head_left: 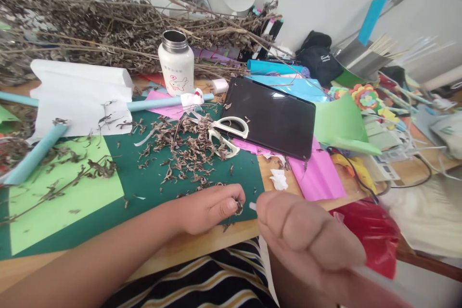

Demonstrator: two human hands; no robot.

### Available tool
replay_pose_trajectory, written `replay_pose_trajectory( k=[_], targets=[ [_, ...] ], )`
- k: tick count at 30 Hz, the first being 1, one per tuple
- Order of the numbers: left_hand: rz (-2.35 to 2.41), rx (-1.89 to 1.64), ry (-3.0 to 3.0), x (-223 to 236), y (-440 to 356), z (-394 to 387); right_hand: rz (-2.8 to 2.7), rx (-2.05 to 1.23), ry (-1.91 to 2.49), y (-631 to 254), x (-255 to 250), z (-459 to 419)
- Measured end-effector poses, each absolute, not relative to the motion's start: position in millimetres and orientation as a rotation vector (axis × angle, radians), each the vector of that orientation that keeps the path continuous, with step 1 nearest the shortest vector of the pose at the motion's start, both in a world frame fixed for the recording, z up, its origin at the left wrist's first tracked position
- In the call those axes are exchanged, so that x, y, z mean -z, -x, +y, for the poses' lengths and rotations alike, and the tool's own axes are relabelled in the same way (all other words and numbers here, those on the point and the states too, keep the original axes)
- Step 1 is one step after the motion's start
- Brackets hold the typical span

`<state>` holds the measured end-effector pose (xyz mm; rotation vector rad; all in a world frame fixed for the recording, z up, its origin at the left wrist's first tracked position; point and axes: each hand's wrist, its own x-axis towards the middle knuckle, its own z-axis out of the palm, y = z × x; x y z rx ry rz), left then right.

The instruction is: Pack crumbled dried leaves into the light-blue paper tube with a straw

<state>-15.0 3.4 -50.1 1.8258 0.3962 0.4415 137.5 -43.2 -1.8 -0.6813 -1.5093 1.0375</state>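
My left hand (212, 209) is closed near the front edge of the green mat (144, 219), with a pinch of dried leaves (238, 206) between thumb and fingers. Just to its right, my right hand (310, 236) is wrapped round a thin whitish stick (253, 206); its narrow tip points at the leaves, a small gap away. Most of the stick is hidden in the fist, and its far end blurs at lower right. Beyond the hands lies a loose heap of crumbled dried leaves (184, 142). Scissors (231, 127) with cream handles rest against the heap.
A white bottle (175, 67) without a lid stands behind the heap. To the right lies a black tablet (270, 115). Light blue paper tubes (38, 154) and white paper (83, 96) are at left. Dried branches (108, 24) span the back; a red bag (375, 236) hangs at right.
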Motion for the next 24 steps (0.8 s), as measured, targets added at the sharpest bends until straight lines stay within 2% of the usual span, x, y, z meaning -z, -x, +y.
replay_pose_trajectory(
  k=[4,7,14,24],
  targets=[
    [0.359,-0.469,-1.831,52,15,3,-1.297,-1.048,0.369,-125,9,-28],
    [0.361,-0.453,-1.842,54,15,4,-1.215,-1.163,0.296,-120,9,-19],
    [0.366,-0.42,-1.823,53,14,6,-1.098,-1.272,0.257,-120,7,-19],
    [0.338,-0.46,-1.843,51,13,6,-1.296,-1.255,0.305,-118,0,-21]
  ],
)
